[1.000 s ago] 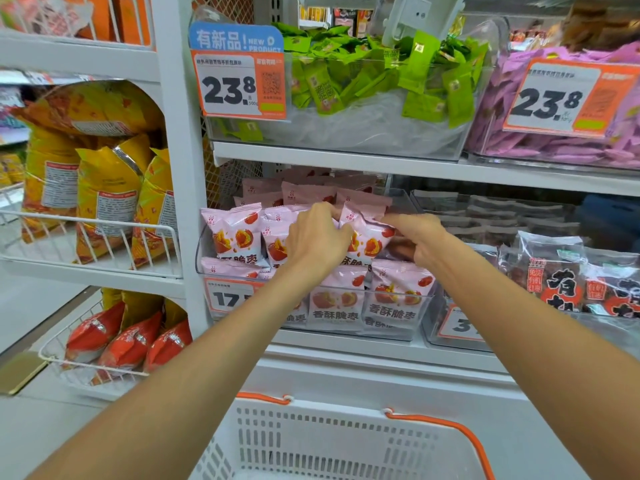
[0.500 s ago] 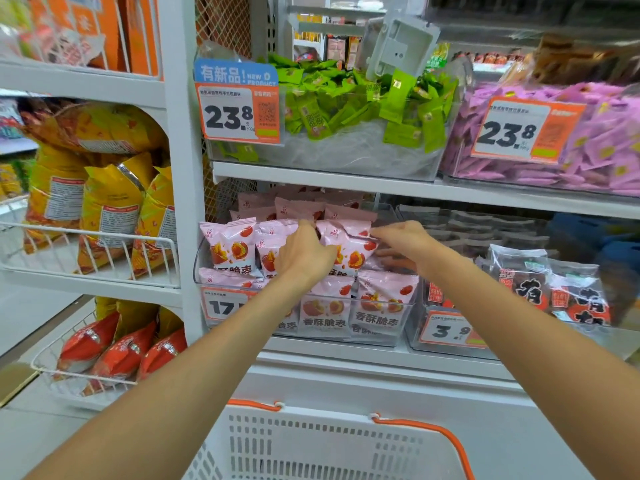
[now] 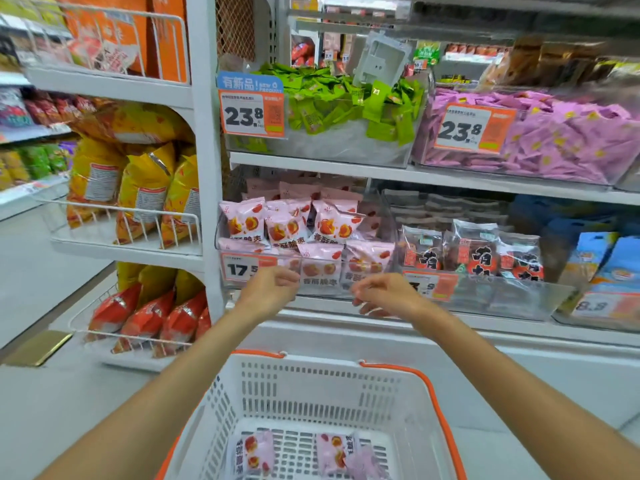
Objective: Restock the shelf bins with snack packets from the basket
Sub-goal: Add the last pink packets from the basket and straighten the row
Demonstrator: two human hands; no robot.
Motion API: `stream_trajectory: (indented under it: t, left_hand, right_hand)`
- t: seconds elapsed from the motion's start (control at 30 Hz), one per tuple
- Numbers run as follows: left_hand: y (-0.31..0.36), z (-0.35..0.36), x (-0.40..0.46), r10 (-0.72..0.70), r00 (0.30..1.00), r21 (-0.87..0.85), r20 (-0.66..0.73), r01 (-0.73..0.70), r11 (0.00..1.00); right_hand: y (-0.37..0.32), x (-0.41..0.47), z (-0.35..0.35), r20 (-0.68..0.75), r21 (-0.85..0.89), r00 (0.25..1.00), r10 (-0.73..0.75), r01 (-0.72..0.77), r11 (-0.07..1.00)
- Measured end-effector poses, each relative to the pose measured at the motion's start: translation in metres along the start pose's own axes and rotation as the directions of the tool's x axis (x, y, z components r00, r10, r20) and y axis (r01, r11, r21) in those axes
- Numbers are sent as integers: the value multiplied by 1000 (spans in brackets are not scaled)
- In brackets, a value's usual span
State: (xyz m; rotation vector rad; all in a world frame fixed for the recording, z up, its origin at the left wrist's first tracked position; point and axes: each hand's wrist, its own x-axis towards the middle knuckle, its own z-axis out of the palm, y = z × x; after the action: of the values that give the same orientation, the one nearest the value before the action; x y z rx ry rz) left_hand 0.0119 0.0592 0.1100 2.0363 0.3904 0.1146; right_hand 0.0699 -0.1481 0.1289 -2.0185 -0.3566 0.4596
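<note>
Both hands have pulled back out of the clear bin (image 3: 388, 230), where a moment ago they were up among the pink snack packets (image 3: 332, 226), and the view has dropped so the basket (image 3: 332, 379) shows far more. Now the left hand (image 3: 268, 289) hangs just in front of the bin's lower edge, fingers loosely curled, holding nothing. Right hand (image 3: 384, 294) sits level with it, just beside, fingers bent and empty too. Those pink packets stand stacked in the bin on the middle shelf, price tag (image 3: 242, 268) on its front left. Down in the white basket with orange handles, a few more pink packets (image 3: 256, 452) lie flat on the bottom, between the two forearms. Right of the bin, dark packets (image 3: 478, 251) fill a neighbouring bin. Above, green sachets (image 3: 346, 102) and purple sachets (image 3: 561, 136) sit in their own clear bins. Far left, yellow bags (image 3: 145, 192) in a wire rack.
</note>
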Motion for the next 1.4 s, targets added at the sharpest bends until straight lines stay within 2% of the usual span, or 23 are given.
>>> stream_trajectory:
  t: [0.2,0.43,0.63,0.7,0.8,0.9,1.03,1.1,1.17,1.23,1.3,1.37,1.4]
  left_hand:
    - [-54,29,-21,-139,970,16,199,138,990]
    - [-148,77,-25,-357,880,130,312,333,934]
    - [-246,129,-14,-464,825,257,324,395,882]
    - [-276,139,-13,-514,797,300,318,430,852]
    - [-324,148,-12,-523,808,517,272,335,787]
    - [-354,152,-12,-443,869,673,221,193,714]
    - [-377,156,-11,-500,837,726,223,200,658]
    - [-380,157,-10,-488,854,752,180,200,628]
    - [-378,157,-7,-514,844,746,153,242,620]
    - [-378,159,-8,-538,812,751,225,207,627]
    - [-379,162,-13,-520,798,731,304,155,665]
    - [-381,166,-19,-493,792,540,360,254,802]
    - [-379,168,-21,-486,806,365,337,364,857]
  right_hand:
    - [69,-13,39,191,-123,965,178,-156,980]
    - [161,-5,76,215,-332,904,369,-288,898]
    - [264,8,97,142,-462,832,536,-423,779]
    - [299,7,105,162,-533,803,573,-417,736]
    - [341,2,120,187,-603,796,576,-370,707]
    - [374,0,139,135,-622,805,577,-384,682]
    - [399,-1,165,-52,-688,864,502,-395,608]
    - [405,5,169,-166,-690,883,440,-423,588]
    - [410,10,167,-205,-701,889,409,-425,573]
    - [412,15,162,-201,-652,879,432,-449,611]
    - [400,18,155,-190,-461,848,495,-522,717]
    - [382,21,153,-149,-85,790,594,-609,789]
    - [371,22,152,-73,145,752,655,-641,753]
